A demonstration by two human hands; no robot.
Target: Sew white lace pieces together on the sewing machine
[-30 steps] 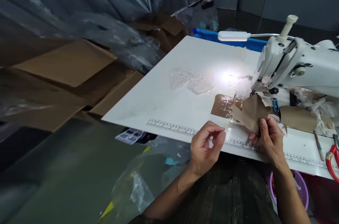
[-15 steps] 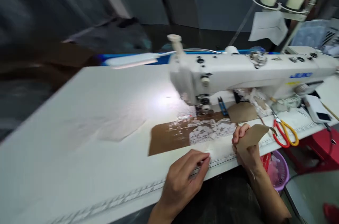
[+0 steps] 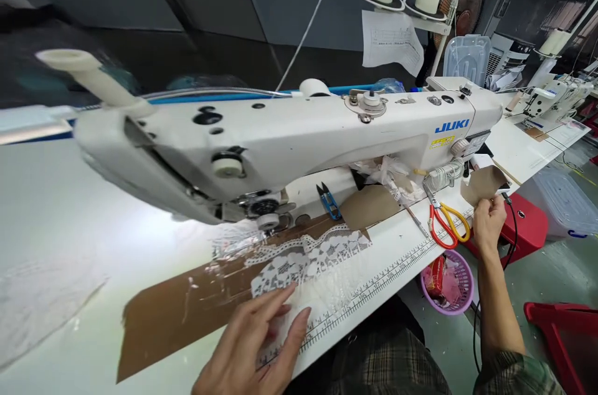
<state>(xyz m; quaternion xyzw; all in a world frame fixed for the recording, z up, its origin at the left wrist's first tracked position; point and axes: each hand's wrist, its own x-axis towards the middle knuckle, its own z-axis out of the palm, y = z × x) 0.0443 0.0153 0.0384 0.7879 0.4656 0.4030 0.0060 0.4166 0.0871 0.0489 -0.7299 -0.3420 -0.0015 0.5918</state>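
My left hand rests at the table's front edge with fingers stretched and apart. Its fingertips are at the near edge of a strip of white lace. The lace lies on a flat brown sheet that runs under the head of the sewing machine. Further right, my right hand pinches the lower edge of a curved brown card piece, held at the right part of the table beyond the scissors.
Blue thread snips and another brown piece lie beside the machine bed. A printed ruler follows the table edge. Below stand a purple basket and a red stool. White fabric lies at left.
My right hand has carried the brown card piece rightward, past the scissors. My left hand's fingers have gone from a pinch to spread. The view has swung right and closer to the machine.
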